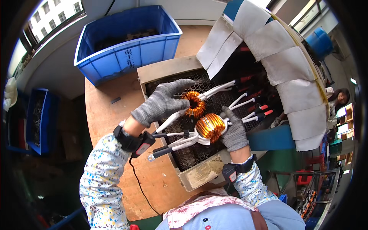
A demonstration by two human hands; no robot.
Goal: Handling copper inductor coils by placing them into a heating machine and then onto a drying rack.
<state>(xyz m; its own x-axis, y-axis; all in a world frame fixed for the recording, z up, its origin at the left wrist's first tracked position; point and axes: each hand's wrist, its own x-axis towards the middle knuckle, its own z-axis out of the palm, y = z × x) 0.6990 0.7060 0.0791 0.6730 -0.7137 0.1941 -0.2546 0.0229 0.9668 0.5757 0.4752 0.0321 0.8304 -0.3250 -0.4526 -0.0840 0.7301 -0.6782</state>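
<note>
Two copper-wound ring coils with white-sleeved leads are over a wire-mesh conveyor. My left hand, in a grey knitted glove, is beside the far coil; its fingers are stretched out and its thumb is against the winding. The near coil is tilted to show its wound side. My gloved right hand is closed around this coil's right side, where the white leads come out, thumb upward; its fingertips are partly hidden. Toward my left forearm, more leads end in black sleeves and a metal ring lug.
The mesh belt runs into a machine opening hung with pale overlapping flaps. Leads with red and black ends point into it. A blue bin with dark contents stands on the wooden table. Another person is at the far right.
</note>
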